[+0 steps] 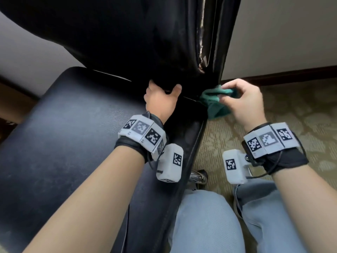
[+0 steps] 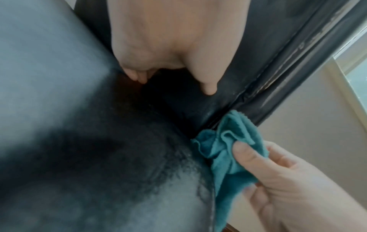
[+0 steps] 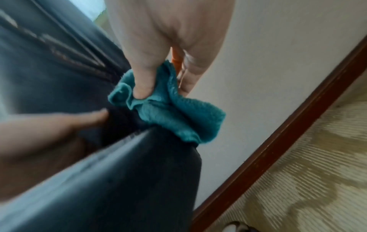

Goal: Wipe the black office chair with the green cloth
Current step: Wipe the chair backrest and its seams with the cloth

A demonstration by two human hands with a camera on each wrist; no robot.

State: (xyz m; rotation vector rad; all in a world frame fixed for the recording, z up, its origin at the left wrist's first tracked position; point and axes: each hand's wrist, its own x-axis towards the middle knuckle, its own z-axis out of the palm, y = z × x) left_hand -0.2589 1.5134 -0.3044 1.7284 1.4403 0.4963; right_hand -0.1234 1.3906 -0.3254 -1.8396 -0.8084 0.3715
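Note:
The black office chair fills the left of the head view, with its seat [image 1: 73,134] below and its backrest [image 1: 127,33] above. My left hand [image 1: 164,88] reaches into the gap where they meet. Its fingers are tucked under the backrest's lower edge and its thumb lies on the front of the backrest [image 2: 248,62]. My right hand [image 1: 228,94] pinches the bunched green cloth [image 1: 211,105] between thumb and fingers. The cloth [image 2: 228,157] touches the seat's back right corner, by the backrest's side seam. In the right wrist view the cloth [image 3: 178,119] hangs over the seat edge [image 3: 119,180].
Patterned beige carpet [image 1: 273,106] lies to the right of the chair. A pale wall with a dark wooden skirting board [image 1: 282,73] runs behind it. A chrome part of the chair base [image 1: 198,177] shows below the seat. My knees in blue jeans [image 1: 209,225] are at the bottom.

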